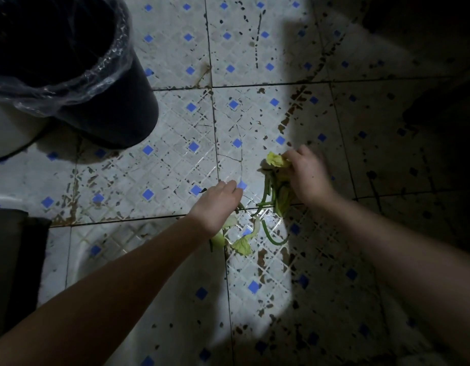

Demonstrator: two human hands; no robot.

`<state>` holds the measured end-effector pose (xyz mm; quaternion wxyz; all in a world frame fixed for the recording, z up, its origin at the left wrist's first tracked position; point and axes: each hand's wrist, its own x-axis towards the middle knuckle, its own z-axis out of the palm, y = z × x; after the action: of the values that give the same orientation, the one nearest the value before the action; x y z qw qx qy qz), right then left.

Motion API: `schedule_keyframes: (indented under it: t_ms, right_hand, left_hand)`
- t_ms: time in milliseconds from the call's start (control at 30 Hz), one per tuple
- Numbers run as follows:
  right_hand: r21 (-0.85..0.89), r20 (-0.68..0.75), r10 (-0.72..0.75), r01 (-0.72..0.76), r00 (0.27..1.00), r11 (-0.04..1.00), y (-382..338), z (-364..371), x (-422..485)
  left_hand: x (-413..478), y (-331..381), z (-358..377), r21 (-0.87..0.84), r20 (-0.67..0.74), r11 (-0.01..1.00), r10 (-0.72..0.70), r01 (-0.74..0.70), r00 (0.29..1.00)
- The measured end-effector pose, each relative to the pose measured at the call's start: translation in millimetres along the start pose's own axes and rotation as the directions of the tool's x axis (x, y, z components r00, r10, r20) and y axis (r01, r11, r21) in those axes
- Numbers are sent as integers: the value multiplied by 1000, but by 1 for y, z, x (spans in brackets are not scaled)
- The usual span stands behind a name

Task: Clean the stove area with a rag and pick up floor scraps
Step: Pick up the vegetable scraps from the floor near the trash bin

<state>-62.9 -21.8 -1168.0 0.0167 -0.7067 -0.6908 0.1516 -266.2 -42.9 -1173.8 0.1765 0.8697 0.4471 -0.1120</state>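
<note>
Green vegetable scraps lie on the tiled floor (175, 159) in the middle of the view: thin stems (268, 191) and pale leaf pieces (242, 245). My right hand (306, 175) grips a bunch of stems and a yellow-green leaf (276, 159) just above the floor. Left of it, my left hand (218, 204) reaches down over the scraps with its fingers stretched forward and touching the tiles; whether it holds a piece underneath I cannot tell. No rag or stove is in view.
A black bin (109, 107) lined with a clear plastic bag (70, 83) stands at the upper left, its mouth open. A dark object (14, 260) sits at the left edge. The white tiles with blue squares are stained, and the right side lies in deep shadow.
</note>
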Motion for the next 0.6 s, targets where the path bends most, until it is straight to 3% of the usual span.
schedule_keyframes:
  t_ms: [200, 333, 600]
  right_hand:
    - [113, 8, 73, -73, 997, 991, 11, 11, -18]
    - [223, 91, 92, -110, 992, 969, 0, 22, -25]
    - [291, 172, 138, -184, 975, 939, -17, 30, -22]
  left_hand:
    - [3, 1, 10, 23, 15, 1000, -2, 1, 1000]
    - [7, 2, 14, 73, 16, 997, -7, 6, 1000]
    - [7, -8, 11, 10, -30, 997, -71, 71, 997]
